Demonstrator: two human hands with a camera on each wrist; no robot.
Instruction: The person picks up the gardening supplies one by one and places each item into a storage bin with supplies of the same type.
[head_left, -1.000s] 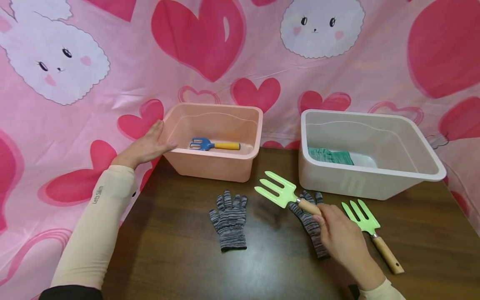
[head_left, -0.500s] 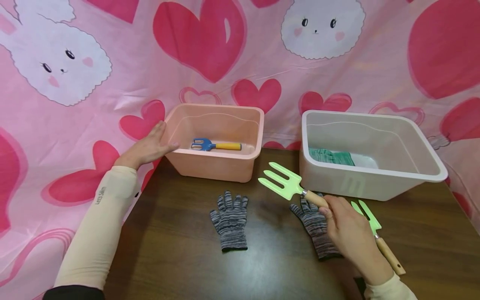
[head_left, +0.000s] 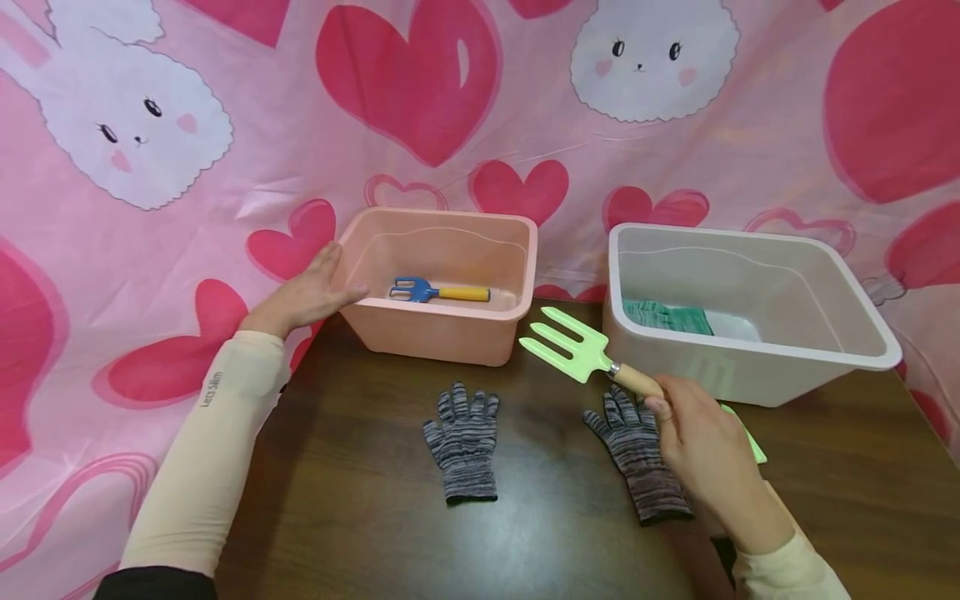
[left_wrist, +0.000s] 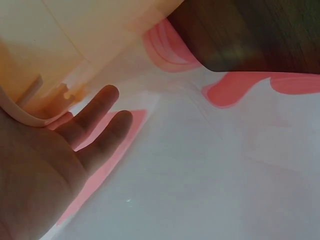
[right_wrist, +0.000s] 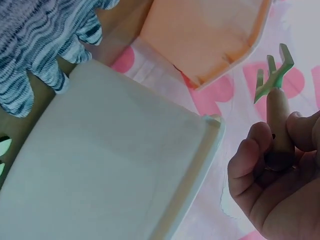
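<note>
Lifting and carrying the green hand fork up and leftward compared with a second ago, now clear of the counter and hovering between the two tubs. Right hand wrapping its grip round the wooden handle, thumb on top, tines pointing toward the pink tub (same curled grip showing in the right wrist view). Lying directly beneath that hand: one striped grey glove, with its partner, the second striped glove, just to the left on the dark wood. Peeking out behind the right hand: only a tip of the second green fork, mostly hidden now. Further out, left hand resting flat with straight fingers against the pink tub's outer wall and rim, steadying it, gripping nothing. Inside that tub already: a blue fork with a yellow handle. Inside the white tub: a green glove on the bottom. Judging by this, sorting partly done: one tool and one glove binned; held fork in mid-transfer, probably bound for the pink tub; one fork and two gloves not yet moved.
</note>
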